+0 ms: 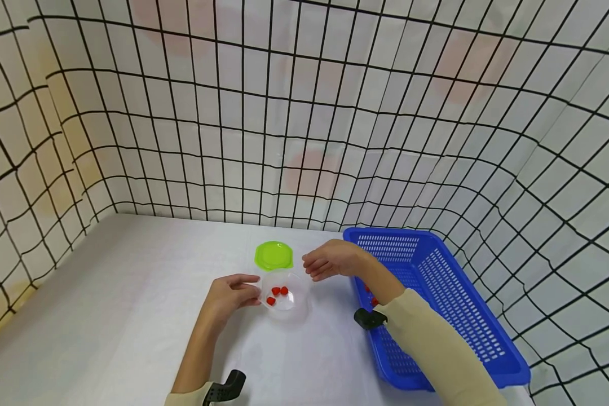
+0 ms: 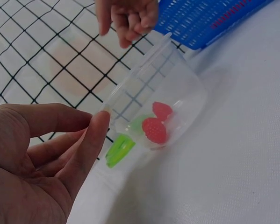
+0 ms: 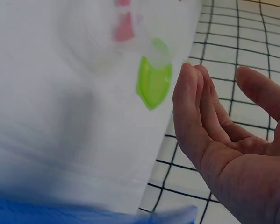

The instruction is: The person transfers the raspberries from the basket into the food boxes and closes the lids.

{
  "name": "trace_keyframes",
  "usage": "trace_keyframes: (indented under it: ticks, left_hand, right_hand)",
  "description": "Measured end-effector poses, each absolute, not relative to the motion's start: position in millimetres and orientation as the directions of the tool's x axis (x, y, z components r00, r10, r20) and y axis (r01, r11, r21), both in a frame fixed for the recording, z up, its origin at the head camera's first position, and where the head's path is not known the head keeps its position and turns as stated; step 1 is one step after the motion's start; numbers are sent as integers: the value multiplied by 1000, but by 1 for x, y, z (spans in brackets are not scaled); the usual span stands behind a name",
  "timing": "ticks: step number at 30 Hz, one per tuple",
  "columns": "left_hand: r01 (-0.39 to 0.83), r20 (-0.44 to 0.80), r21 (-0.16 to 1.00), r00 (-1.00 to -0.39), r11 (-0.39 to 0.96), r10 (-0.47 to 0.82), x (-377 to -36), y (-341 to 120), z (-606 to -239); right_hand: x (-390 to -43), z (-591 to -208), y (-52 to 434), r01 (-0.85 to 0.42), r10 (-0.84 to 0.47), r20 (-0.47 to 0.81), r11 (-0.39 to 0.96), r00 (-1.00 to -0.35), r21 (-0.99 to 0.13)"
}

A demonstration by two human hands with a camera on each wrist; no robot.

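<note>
A clear plastic tub [image 1: 285,295] sits on the white bench [image 1: 132,316], near the middle. It is round and see-through. Three small red berries [image 1: 277,293] lie inside it. Its bright green lid [image 1: 273,255] lies flat on the bench just past the tub, on the far side.

The left hand [image 1: 232,294] is at the left side of the tub. Its thumb [image 2: 90,140] and fingers touch the rim and hold it lightly.

The right hand [image 1: 331,260] hangs in the air above the right side of the tub. Its fingers are loose and a little bent, and it holds nothing.

A blue basket [image 1: 457,304] with little holes sits on the right. A few red berries lie in it too.
</note>
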State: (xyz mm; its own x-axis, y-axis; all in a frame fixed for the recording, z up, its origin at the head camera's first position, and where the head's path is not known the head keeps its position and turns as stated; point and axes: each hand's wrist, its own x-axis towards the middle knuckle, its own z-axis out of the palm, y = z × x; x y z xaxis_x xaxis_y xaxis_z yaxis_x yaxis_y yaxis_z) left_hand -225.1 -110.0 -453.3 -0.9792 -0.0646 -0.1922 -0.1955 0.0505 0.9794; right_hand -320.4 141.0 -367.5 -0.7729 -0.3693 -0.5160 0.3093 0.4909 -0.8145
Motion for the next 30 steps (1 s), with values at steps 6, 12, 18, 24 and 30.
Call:
trace_keyframes:
  ticks: [6, 12, 18, 24, 30]
  left_hand:
    - [-191, -187, 980, -980, 51, -64, -226, -110, -454]
    - [-203, -200, 978, -978, 45, -60, -226, -110, -455]
    - [-213, -211, 976, -976, 40, -63, -226, -111, -454]
    - [-212, -209, 976, -976, 41, -64, -226, -109, -454]
    - [-199, -195, 979, -979, 52, -67, -226, -109, -455]
  right_hand:
    - [-324, -346, 164, 299, -353, -474, 448, -807, -843]
    - [-326, -329, 195, 272, -343, -433, 427, -834, -863]
    - [-326, -324, 226, 264, -332, -430, 443, -840, -857]
    - [-324, -333, 259, 272, -294, -433, 458, -852, -846]
    - [-318, -346, 288, 281, -262, -455, 505, -851, -816]
